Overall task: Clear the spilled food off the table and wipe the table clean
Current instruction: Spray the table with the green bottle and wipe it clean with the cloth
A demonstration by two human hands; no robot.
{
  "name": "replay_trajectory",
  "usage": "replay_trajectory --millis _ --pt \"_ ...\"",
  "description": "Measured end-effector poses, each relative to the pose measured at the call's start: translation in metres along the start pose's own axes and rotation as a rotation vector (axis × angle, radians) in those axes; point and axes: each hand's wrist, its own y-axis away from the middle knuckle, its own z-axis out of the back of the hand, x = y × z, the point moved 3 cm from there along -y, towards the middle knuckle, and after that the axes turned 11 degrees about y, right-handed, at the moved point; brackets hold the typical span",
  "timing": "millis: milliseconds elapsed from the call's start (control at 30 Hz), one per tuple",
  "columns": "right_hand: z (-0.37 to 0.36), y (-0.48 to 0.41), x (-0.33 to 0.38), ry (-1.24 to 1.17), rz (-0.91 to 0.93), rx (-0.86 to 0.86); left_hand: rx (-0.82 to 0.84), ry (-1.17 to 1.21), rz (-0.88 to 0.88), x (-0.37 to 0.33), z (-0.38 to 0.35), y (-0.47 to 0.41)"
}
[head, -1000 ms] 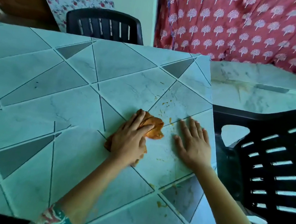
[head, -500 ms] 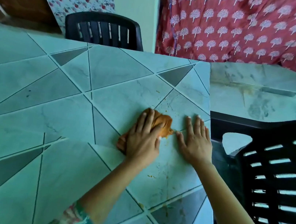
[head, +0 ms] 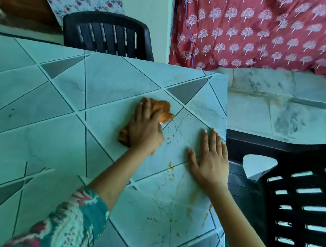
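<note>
Since one second ago, the left hand (head: 144,129) has pushed the crumpled orange cloth (head: 161,108) toward the far side of the table. The cloth now lies beyond the fingertips of the right hand (head: 209,162), where before the two were almost side by side. The right hand has stayed in its place near the right edge.

The left hand lies on top of the cloth with its fingers close together and nearly straight. It presses the cloth down on the pale green table with the tile pattern of triangles (head: 51,128) and does not close around it. One part of the cloth comes out at the far side of the fingers and another at the left of the wrist.

The right hand rests flat on the bare table, palm down and fingers a little spread, and it holds nothing.

Small yellow-orange bits of spilled food (head: 171,165) are scattered between the two hands, with more along the near right part of the table, where faint smears also show.

A black plastic chair with a slatted back (head: 108,32) stands behind the far edge of the table. A second black plastic chair (head: 305,197) stands just beside the right edge.
</note>
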Motion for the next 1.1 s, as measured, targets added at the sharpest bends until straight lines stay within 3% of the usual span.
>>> replay_trajectory --millis 133,200,367,433,500,633,733,867,967,1033,1100 --pt "0.0 -0.001 0.001 -0.007 -0.005 0.004 0.092 -0.009 -0.254 -0.012 -0.004 0.051" --pt "0.001 -0.005 0.001 -0.014 -0.012 0.006 0.073 -0.028 -0.291 0.011 0.006 0.05" --pt "0.003 -0.027 -0.003 -0.022 -0.02 0.009 -0.037 -0.057 0.13 0.051 0.03 -0.036" --pt "0.003 -0.034 -0.005 -0.007 -0.018 0.01 -0.05 -0.043 0.17 0.039 0.026 -0.066" --pt "0.002 -0.036 -0.004 0.015 -0.019 0.004 -0.027 -0.044 0.103 0.016 0.012 -0.075" --pt "0.0 -0.037 -0.003 0.025 -0.024 0.003 0.09 0.028 -0.201 -0.03 -0.016 -0.026" --pt "0.0 -0.041 -0.005 0.029 -0.011 0.004 0.155 0.05 -0.341 -0.011 -0.004 0.004" --pt "-0.001 -0.047 -0.008 0.024 -0.008 -0.011 0.035 -0.003 -0.074 0.048 0.022 -0.043" --pt "-0.002 -0.048 -0.007 0.035 -0.02 -0.024 -0.017 -0.03 0.153 0.052 0.027 -0.096" --pt "-0.002 -0.048 -0.006 0.038 -0.015 -0.024 -0.058 -0.027 0.197 0.032 0.017 -0.115" --pt "-0.001 -0.047 -0.007 0.044 -0.012 -0.023 -0.042 -0.025 0.124 0.002 -0.004 -0.111"
